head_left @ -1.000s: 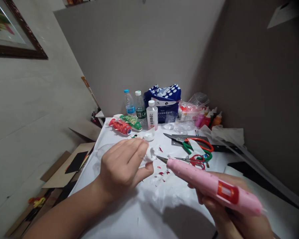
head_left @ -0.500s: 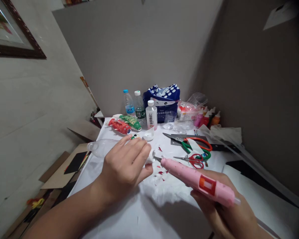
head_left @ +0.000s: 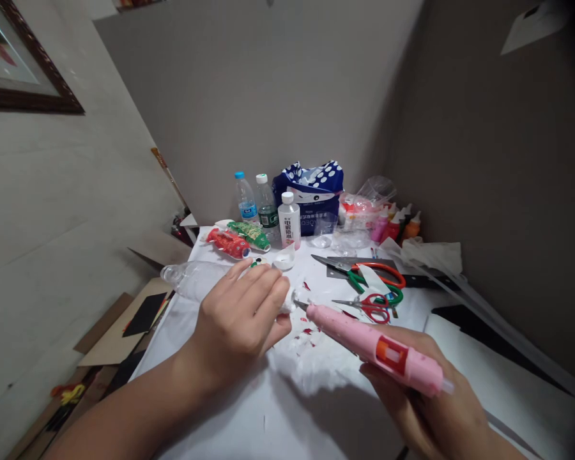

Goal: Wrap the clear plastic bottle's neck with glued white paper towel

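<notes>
My left hand is closed around a clear plastic bottle lying on its side. The bottle's neck points left, and a white piece shows at its right end, past my fingers. In my right hand is a pink hot glue gun, gripped from below. Its metal nozzle points left and meets the edge of the white piece; whether glue is coming out is too small to tell. My left palm hides the middle of the bottle.
Red-handled scissors and larger orange-and-green-handled scissors lie right of centre. Behind are a red fish-shaped craft, a green one, several upright bottles and a blue bag. Red scraps dot the white tabletop.
The view has shifted slightly. The glue gun's nozzle stays at the white piece, and both hands keep nearly the same pose.
</notes>
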`<state>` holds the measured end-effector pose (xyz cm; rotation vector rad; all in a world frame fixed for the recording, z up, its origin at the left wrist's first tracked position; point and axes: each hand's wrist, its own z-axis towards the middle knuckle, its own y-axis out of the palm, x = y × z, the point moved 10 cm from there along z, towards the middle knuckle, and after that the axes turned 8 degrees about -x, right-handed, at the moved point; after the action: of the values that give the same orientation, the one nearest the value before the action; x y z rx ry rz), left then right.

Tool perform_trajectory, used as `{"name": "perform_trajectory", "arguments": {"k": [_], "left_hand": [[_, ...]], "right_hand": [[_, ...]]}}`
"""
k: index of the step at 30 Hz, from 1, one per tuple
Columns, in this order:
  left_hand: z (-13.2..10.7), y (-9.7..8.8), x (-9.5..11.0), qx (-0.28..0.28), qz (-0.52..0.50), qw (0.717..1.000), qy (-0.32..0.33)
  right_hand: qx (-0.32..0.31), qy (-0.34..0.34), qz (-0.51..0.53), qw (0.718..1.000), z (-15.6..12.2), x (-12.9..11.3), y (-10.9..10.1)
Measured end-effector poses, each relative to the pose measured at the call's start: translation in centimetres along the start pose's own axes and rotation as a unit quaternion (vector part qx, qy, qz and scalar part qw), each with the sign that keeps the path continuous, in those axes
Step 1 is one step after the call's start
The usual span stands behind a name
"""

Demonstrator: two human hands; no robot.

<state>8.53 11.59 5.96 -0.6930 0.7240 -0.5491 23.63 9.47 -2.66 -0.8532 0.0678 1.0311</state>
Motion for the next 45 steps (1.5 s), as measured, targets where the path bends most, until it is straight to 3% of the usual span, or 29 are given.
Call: {"name": "perform_trajectory", "arguments": {"k": [4, 11, 22, 26, 30, 33, 34, 36, 38, 40, 42, 45], "left_hand": [[-0.1, -0.1, 0.0, 0.001, -0.002, 1.000, -0.001], [0.0, -0.1, 0.0, -0.001, -0.007, 1.000, 0.001], [-0.2, 0.0, -0.1, -0.006, -0.010, 1.000, 0.003], [-0.1, -0.3, -0.3, 0.003, -0.019, 1.000, -0.005], [-0.1, -0.8, -0.6, 0.011, -0.020, 1.000, -0.016], [-0.3, -1.5, -1.0, 0.030, -0.014, 0.999, -0.024], [-0.4, -1.7, -1.1, 0.036, -0.014, 0.999, -0.026], [-0.7, -2.3, -1.6, 0.046, -0.018, 0.998, -0.034], [-0.9, -2.8, -2.0, 0.049, -0.032, 0.997, -0.042], [-1.1, -3.3, -2.2, 0.050, -0.056, 0.996, -0.045], [-1.2, -3.5, -2.1, 0.044, -0.085, 0.994, -0.046], [-1.1, -3.9, -1.6, 0.044, -0.119, 0.991, -0.045]], "right_hand": [[-0.020, 0.020, 0.030, 0.999, -0.2, 0.5, 0.7], [0.003, -0.048, -0.022, 0.999, 1.3, -2.3, -0.9], [0.001, -0.030, -0.035, 0.999, 1.2, -1.7, -0.8], [-0.037, -0.007, 0.011, 0.999, 1.0, -1.0, -0.5], [0.037, 0.071, 0.127, 0.989, 0.6, 1.7, -2.2], [0.047, 0.199, 0.237, 0.950, 0.7, 5.1, -1.5], [0.023, 0.248, 0.260, 0.933, 0.7, 6.1, -0.5], [-0.084, 0.335, 0.275, 0.897, 0.5, 7.1, 2.6], [-0.223, 0.362, 0.259, 0.867, -0.1, 6.6, 5.9], [-0.319, 0.347, 0.235, 0.850, -0.8, 5.6, 8.0], [-0.359, 0.324, 0.213, 0.849, -1.2, 5.0, 9.0], [-0.351, 0.294, 0.154, 0.876, -1.0, 5.1, 8.8]]}}
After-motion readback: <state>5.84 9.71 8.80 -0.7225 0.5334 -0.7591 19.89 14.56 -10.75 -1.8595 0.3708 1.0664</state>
